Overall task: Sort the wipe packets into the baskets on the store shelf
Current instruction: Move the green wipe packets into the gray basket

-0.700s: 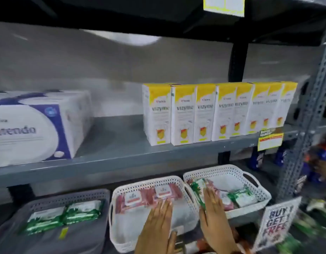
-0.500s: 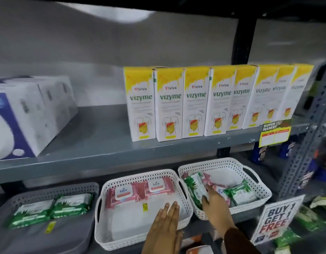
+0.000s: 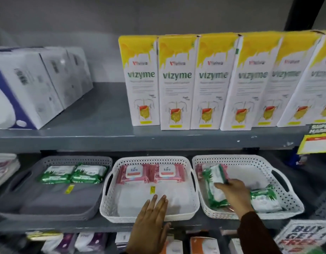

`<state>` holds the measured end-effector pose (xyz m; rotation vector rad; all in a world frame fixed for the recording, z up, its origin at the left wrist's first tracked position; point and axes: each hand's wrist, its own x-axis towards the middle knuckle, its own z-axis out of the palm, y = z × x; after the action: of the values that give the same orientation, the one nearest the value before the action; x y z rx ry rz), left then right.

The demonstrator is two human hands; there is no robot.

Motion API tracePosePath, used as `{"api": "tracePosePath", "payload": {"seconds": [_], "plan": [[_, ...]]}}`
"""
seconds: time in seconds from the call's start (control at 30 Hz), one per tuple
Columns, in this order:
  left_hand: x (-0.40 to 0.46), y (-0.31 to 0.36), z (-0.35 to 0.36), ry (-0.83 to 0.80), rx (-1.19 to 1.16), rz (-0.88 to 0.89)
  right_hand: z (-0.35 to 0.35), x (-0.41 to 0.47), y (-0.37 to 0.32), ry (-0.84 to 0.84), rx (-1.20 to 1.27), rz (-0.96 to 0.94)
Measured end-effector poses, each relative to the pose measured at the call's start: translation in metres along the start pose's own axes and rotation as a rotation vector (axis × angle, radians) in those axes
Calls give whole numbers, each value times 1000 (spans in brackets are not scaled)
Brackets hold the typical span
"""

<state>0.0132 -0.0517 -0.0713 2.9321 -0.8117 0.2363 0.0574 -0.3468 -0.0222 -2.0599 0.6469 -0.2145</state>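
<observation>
Three baskets stand on the lower shelf. The grey basket (image 3: 15, 182) on the left holds two green wipe packets (image 3: 72, 174). The middle white basket (image 3: 153, 217) holds two pink wipe packets (image 3: 151, 174) at its back. The right white basket (image 3: 290, 204) holds mixed packets: a green packet (image 3: 216, 182) tilted up on its edge, another green packet (image 3: 265, 198) lying flat, and a pink one (image 3: 199, 170) partly hidden behind. My right hand (image 3: 233, 193) grips the tilted green packet. My left hand (image 3: 153, 215) rests flat, fingers apart, over the middle basket's front rim.
The upper shelf (image 3: 103, 138) carries a row of yellow and white Vizyme boxes (image 3: 178, 81) and white cartons (image 3: 30, 85) at the left. A "Buy 1 Get 1 Free" sign (image 3: 303, 237) stands at the lower right. More products sit on the shelf below (image 3: 85, 241).
The camera has moved closer and lower toward the baskets. My right hand has closed on the green packet in the right basket and tipped it up. My left hand stays at the middle basket's front.
</observation>
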Motion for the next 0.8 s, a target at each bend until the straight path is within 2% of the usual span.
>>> {"api": "tracePosePath", "payload": {"seconds": [0.07, 0.13, 0.27, 0.37, 0.47, 0.57, 0.7, 0.8], "plan": [[-11, -19, 0, 25, -12, -35, -8, -7, -9, 119, 29, -79], [-26, -43, -2, 46, -34, -86, -10, -15, -27, 119, 97, -136], [-60, -95, -12, 61, -36, -238, 29, -36, -72, -73, 239, -178], [-83, -142, -25, 99, -39, -365, 105, -61, -104, -274, 280, -234], [-109, -187, -31, 91, -57, -401, 188, -98, -137, -468, 314, -235], [-128, -226, -32, 118, -58, -412, 255, -131, -169, -595, 308, -250], [-151, -267, -32, 97, -68, -459, 326, -157, -204, -571, 95, -293], [-157, -280, -37, 56, -77, -426, 363, -163, -218, -572, -59, -288]]}}
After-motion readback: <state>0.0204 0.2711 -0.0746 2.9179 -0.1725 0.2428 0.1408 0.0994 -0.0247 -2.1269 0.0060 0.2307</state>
